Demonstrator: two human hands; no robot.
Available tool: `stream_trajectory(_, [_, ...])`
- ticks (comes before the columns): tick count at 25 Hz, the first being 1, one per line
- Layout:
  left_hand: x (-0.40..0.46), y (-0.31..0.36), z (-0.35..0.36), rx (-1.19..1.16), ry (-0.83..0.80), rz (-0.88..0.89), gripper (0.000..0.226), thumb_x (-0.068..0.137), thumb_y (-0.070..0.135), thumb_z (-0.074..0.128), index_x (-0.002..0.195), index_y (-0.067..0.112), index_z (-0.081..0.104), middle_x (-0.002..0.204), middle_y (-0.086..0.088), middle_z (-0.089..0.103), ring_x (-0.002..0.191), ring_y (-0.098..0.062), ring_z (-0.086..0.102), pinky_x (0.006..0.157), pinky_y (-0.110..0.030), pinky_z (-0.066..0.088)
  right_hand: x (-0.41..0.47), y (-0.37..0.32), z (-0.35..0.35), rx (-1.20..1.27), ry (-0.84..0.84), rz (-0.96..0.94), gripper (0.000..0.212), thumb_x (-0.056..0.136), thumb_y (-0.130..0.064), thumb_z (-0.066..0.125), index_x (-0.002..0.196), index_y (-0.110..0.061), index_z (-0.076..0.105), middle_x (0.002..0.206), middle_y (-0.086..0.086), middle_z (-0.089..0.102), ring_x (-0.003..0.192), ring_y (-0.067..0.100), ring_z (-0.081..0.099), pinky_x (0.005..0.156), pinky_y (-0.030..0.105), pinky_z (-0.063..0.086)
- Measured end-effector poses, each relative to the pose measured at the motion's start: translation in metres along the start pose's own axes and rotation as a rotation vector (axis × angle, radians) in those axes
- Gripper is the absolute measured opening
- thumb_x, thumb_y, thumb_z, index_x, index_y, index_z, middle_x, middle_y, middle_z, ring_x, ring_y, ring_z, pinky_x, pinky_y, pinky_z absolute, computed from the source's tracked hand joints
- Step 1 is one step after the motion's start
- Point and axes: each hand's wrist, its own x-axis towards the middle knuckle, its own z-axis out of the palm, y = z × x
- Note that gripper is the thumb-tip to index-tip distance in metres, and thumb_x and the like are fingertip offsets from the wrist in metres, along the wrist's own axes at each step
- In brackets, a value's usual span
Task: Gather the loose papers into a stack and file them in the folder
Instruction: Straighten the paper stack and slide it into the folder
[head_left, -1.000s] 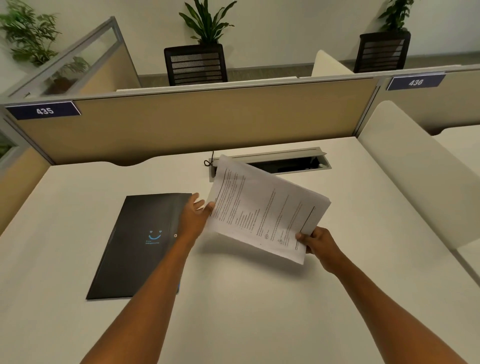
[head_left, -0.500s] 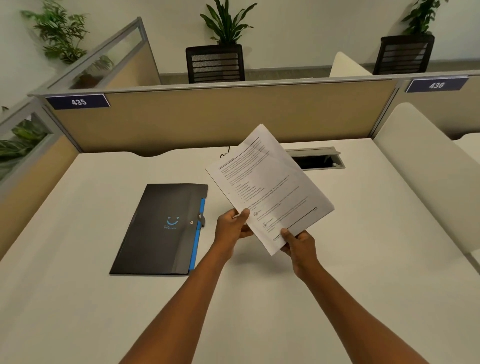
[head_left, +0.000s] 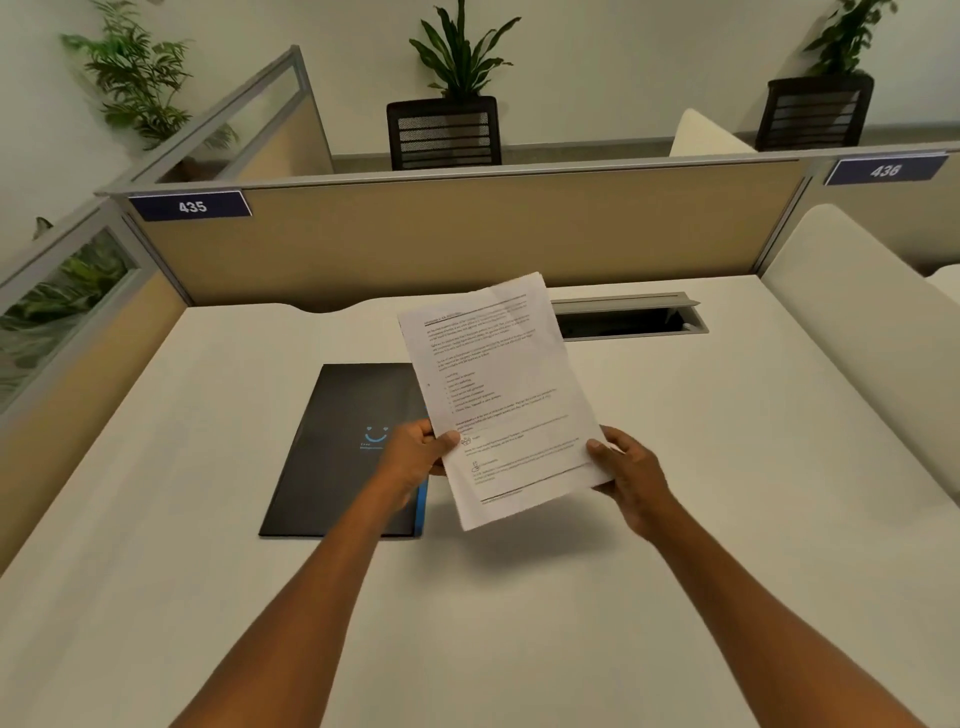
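Papers (head_left: 506, 395) gathered, lifted off counter (head_left: 727, 519).
Turned upright since a second ago, pinched by left hand (head_left: 415, 457) and right hand (head_left: 626, 470); folder (head_left: 337, 447) beneath left hand, unopened.

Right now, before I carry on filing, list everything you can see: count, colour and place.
papers: one stack, white with print, held above the desk, overlapping the folder's right edge
folder: one, black with blue edge, shut, flat on desk, left of centre
desk: one, white
cable tray: one, grey, open, desk rear
partition: one, tan, behind desk
labels: two, navy, 435 and 436
chairs: two, black, beyond partition
plants: several, green, by the wall
left hand: grips papers' left edge
right hand: grips papers' right edge
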Motion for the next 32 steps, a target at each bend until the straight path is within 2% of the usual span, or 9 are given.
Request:
stream_trajectory(3, [-0.002,0.001,-0.028,0.086,-0.172,-0.055,0.021,0.089,0.017,0.068,0.110,0.013,0.068,0.103,0.000,0.077,0.092,-0.020,0.075,0.070,-0.032,0.062,0.011,-0.012,-0.001,-0.154,-0.116,0.036,0.019,0.092,-0.021,0.065,0.110,-0.023,0.071,0.109,0.015,0.075,0.087,0.027,0.072,0.072,0.037,0.060])
stream_trajectory(9, [-0.004,-0.011,-0.030,0.181,-0.363,-0.130,0.021,0.087,0.023,0.071,0.107,0.016,0.069,0.108,-0.002,0.076,0.095,-0.021,0.074,0.075,-0.034,0.061,0.024,-0.004,0.007,-0.290,-0.296,0.023,0.030,0.083,-0.039,0.075,0.111,-0.028,0.069,0.112,0.006,0.075,0.098,0.029,0.074,0.074,0.040,0.061])
stream_trajectory(11, [-0.001,-0.012,-0.028,0.224,-0.299,-0.125,0.021,0.089,0.027,0.068,0.105,0.012,0.070,0.102,-0.003,0.077,0.083,-0.019,0.076,0.066,-0.029,0.060,0.027,-0.001,0.006,-0.315,-0.259,-0.014,0.026,0.080,-0.039,0.077,0.105,-0.033,0.071,0.108,0.003,0.076,0.094,0.027,0.075,0.072,0.036,0.061])
stream_trajectory(13, [0.003,-0.012,-0.030,0.390,-0.027,-0.037,0.025,0.093,0.033,0.061,0.103,0.012,0.072,0.085,0.001,0.075,0.065,-0.014,0.070,0.058,-0.022,0.055,0.029,0.000,0.004,-0.329,-0.204,-0.045,0.021,0.080,-0.037,0.077,0.100,-0.037,0.073,0.105,0.001,0.077,0.090,0.023,0.076,0.068,0.031,0.061])
stream_trajectory(15, [0.009,-0.018,-0.038,0.693,0.309,0.131,0.030,0.094,0.036,0.057,0.112,0.015,0.069,0.090,0.002,0.071,0.078,-0.012,0.067,0.069,-0.020,0.051,0.031,0.002,0.000,-0.327,-0.143,-0.051,0.017,0.084,-0.029,0.075,0.097,-0.038,0.074,0.103,0.000,0.077,0.087,0.021,0.076,0.065,0.028,0.060])
stream_trajectory(16, [0.013,-0.023,-0.043,0.835,0.377,0.160,0.039,0.092,0.039,0.058,0.123,0.017,0.063,0.108,-0.003,0.069,0.098,-0.019,0.066,0.082,-0.026,0.050,0.032,0.004,-0.001,-0.325,-0.119,-0.050,0.017,0.086,-0.025,0.074,0.097,-0.038,0.074,0.103,0.000,0.077,0.086,0.020,0.076,0.064,0.028,0.060])
stream_trajectory(19, [0.027,-0.038,-0.047,1.130,0.265,-0.086,0.085,0.080,0.060,0.062,0.149,0.021,0.030,0.153,-0.012,0.033,0.138,-0.038,0.035,0.109,-0.054,0.032,0.034,0.011,-0.004,-0.307,-0.084,-0.036,0.018,0.088,-0.019,0.071,0.100,-0.031,0.074,0.103,0.003,0.078,0.087,0.023,0.076,0.065,0.032,0.060])
stream_trajectory(23, [0.039,-0.053,-0.039,1.161,0.172,-0.257,0.114,0.065,0.068,0.069,0.152,0.023,0.010,0.162,-0.013,0.007,0.144,-0.046,0.016,0.108,-0.067,0.024,0.035,0.016,-0.003,-0.292,-0.089,-0.023,0.018,0.089,-0.018,0.070,0.105,-0.026,0.072,0.105,0.004,0.077,0.090,0.026,0.076,0.069,0.037,0.062])
stream_trajectory(32, [0.043,-0.050,-0.040,1.167,0.117,-0.278,0.099,0.077,0.049,0.071,0.151,0.019,0.013,0.159,-0.018,0.012,0.141,-0.049,0.019,0.109,-0.062,0.032,0.041,0.025,-0.004,-0.291,-0.078,0.019,0.021,0.090,-0.017,0.069,0.110,-0.022,0.069,0.107,0.006,0.077,0.092,0.029,0.075,0.078,0.046,0.062])
